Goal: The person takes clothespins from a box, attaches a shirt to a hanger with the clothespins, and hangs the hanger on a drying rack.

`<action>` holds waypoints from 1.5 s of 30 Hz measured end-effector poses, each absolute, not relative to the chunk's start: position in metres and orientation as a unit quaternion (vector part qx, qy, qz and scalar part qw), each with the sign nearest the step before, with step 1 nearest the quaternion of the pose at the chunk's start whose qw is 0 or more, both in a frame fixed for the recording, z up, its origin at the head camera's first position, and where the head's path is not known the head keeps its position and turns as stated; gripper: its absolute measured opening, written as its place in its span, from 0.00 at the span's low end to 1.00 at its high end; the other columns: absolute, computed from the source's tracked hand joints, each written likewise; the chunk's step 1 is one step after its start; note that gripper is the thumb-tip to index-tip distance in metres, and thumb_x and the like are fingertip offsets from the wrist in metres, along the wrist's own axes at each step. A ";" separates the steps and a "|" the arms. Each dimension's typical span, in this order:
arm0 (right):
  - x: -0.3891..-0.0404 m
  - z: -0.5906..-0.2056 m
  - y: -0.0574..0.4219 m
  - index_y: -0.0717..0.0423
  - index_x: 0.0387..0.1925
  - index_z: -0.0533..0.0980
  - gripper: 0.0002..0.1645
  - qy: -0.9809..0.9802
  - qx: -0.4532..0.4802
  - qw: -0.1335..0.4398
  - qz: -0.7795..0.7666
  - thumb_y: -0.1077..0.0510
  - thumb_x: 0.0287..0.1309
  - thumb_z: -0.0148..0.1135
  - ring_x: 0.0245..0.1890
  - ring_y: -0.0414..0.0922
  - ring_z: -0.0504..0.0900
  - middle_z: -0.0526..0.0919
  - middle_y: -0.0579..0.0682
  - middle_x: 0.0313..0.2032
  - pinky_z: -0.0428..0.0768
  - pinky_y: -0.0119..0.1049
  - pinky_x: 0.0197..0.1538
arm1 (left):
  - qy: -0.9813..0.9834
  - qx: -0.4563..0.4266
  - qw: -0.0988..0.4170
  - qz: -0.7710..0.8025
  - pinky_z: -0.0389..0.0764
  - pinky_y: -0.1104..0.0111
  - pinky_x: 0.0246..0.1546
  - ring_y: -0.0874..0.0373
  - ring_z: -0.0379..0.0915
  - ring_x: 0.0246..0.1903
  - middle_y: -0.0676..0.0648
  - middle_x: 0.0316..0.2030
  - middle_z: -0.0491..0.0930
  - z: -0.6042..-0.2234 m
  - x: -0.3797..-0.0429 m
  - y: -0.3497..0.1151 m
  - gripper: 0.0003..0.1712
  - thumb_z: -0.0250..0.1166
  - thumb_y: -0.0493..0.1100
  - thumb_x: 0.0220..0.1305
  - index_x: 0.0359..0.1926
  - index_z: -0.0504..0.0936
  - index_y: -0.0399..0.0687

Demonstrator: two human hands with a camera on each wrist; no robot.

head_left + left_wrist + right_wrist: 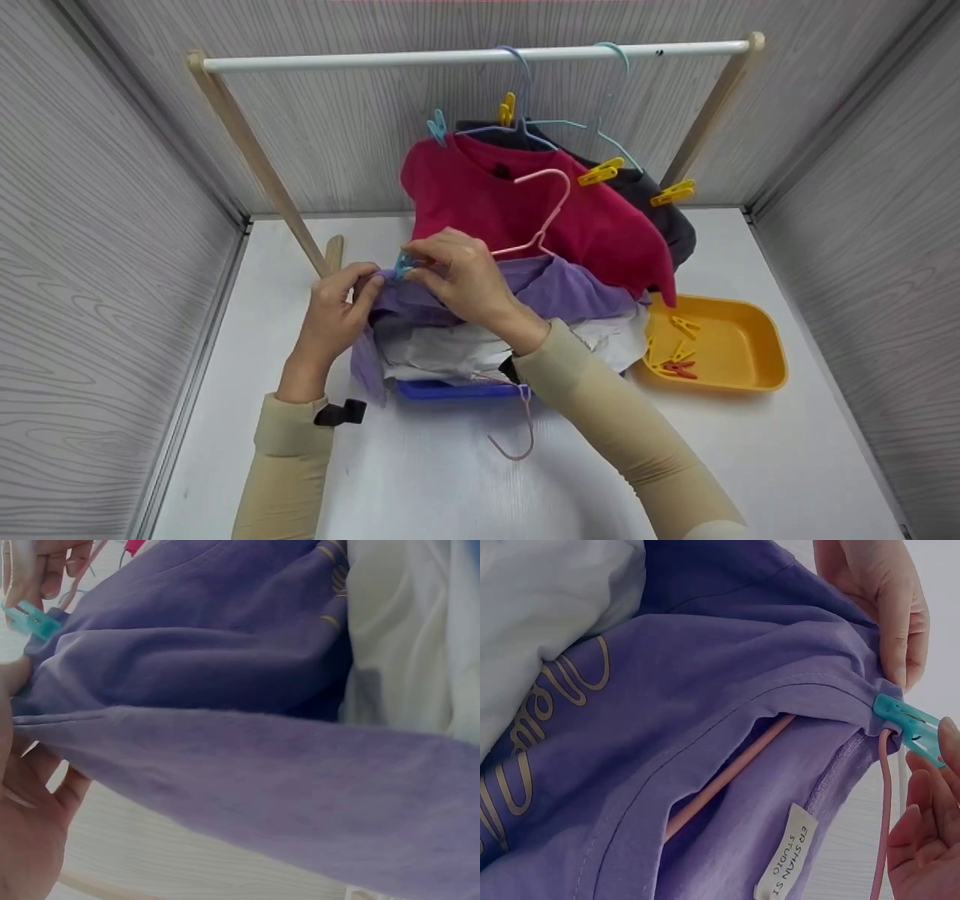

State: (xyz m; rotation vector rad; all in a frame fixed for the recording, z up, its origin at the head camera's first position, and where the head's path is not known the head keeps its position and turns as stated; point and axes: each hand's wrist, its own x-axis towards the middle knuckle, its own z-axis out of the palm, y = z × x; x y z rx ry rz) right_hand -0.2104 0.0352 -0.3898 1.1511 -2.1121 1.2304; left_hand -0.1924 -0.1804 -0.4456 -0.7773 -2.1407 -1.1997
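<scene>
We see both hands at the left shoulder end of a purple shirt (pixel 577 294), which lies atop a white garment (pixel 442 351) on the table (pixel 420 480), in front of the rack. The left hand (pixel 335 307) pinches the shirt's fabric between thumb and fingers, just beside a light-blue clothespin (pixel 911 729). The right hand (pixel 472 281) grips that clothespin by its handle ends, thumb against fingers, while its jaws sit on the cloth near the neckline. In the right wrist view, we can follow a pink hanger (pixel 731 776) through the neck opening, one length of it coming out right by the clothespin; a white label (pixel 786 853) shows inside the collar, and gold lettering (pixel 529 736) runs across the front. Under the white garment we make out the edge of a blue tray (pixel 465 391), with another pink hook (pixel 529 427) jutting out toward us. To the right, a yellow tray (pixel 739 345) holds yellow clothespins (pixel 685 326) and a red one (pixel 679 369). Behind, a crimson shirt (pixel 465 187) and a dark garment (pixel 671 225) hang from the white rail (pixel 360 61), with yellow and blue clothespins at their shoulders.
</scene>
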 end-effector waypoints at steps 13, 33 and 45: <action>-0.207 -0.393 0.045 0.63 0.52 0.80 0.21 -0.765 0.413 0.159 0.467 0.59 0.58 0.71 0.44 0.48 0.78 0.82 0.54 0.47 0.81 0.38 0.44 | -0.822 -0.294 0.208 -0.442 0.72 0.70 0.33 0.60 0.72 0.28 0.49 0.28 0.79 -0.449 -0.194 -0.180 0.06 0.58 0.29 0.68 0.38 0.80 0.39; -0.194 -0.374 0.152 0.57 0.44 0.83 0.12 -0.748 0.425 0.088 0.503 0.66 0.58 0.69 0.34 0.44 0.76 0.83 0.47 0.41 0.75 0.37 0.36 | -0.785 -0.207 0.213 -0.543 0.69 0.76 0.37 0.65 0.69 0.32 0.39 0.30 0.77 -0.425 -0.176 -0.180 0.06 0.54 0.24 0.67 0.35 0.78 0.27; -0.175 -0.360 0.213 0.72 0.41 0.80 0.12 -0.780 0.322 0.116 0.524 0.79 0.53 0.63 0.35 0.42 0.75 0.82 0.60 0.38 0.74 0.30 0.38 | -0.766 -0.200 0.207 -0.574 0.69 0.75 0.37 0.66 0.69 0.32 0.52 0.31 0.77 -0.430 -0.177 -0.186 0.06 0.54 0.26 0.68 0.37 0.78 0.25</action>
